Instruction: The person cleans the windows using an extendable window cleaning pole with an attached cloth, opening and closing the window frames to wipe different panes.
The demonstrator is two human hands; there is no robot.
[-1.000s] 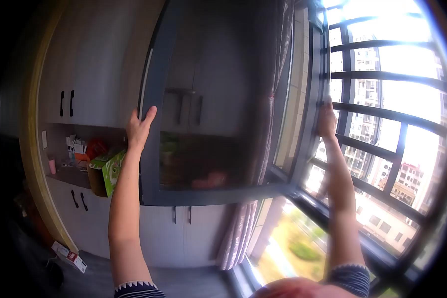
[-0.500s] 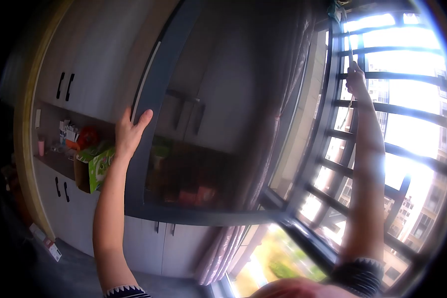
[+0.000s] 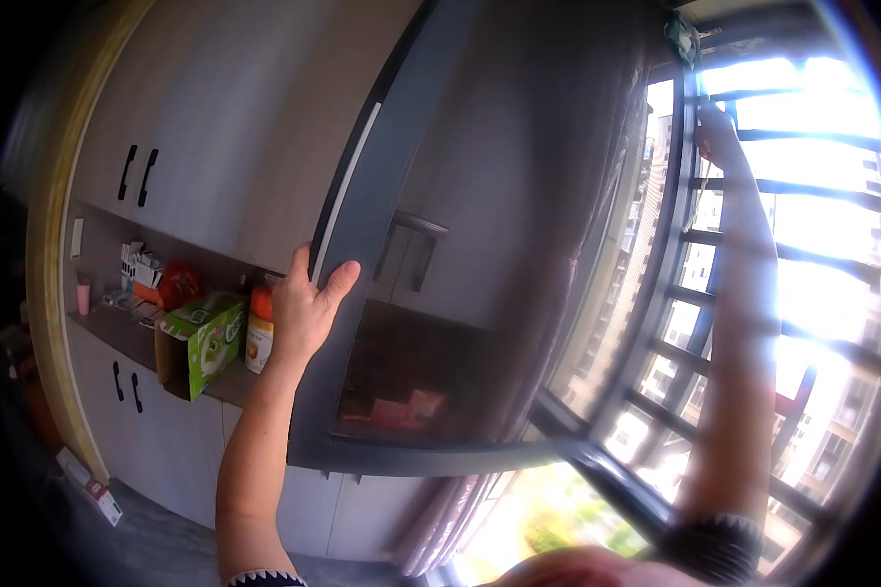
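Observation:
A tall glass window sash in a dark frame swings inward at the centre. My left hand grips the free vertical edge of this sash, thumb on the near face and fingers round the far side. At the upper right, my right hand is raised by the outer bars, its fingers curled near a thin pale cord; glare blurs what it holds. A greenish cloth is bunched above it at the top of the window frame.
Tall cabinets stand on the left. Their shelf holds a green box, a canister and a pink cup. A pinkish curtain hangs behind the sash. Window bars fill the right; a white box lies on the floor.
My right hand has risen along the window bars towards the cloth. The sash edge, with my left hand on it, has shifted right in view, and the canister has come into sight.

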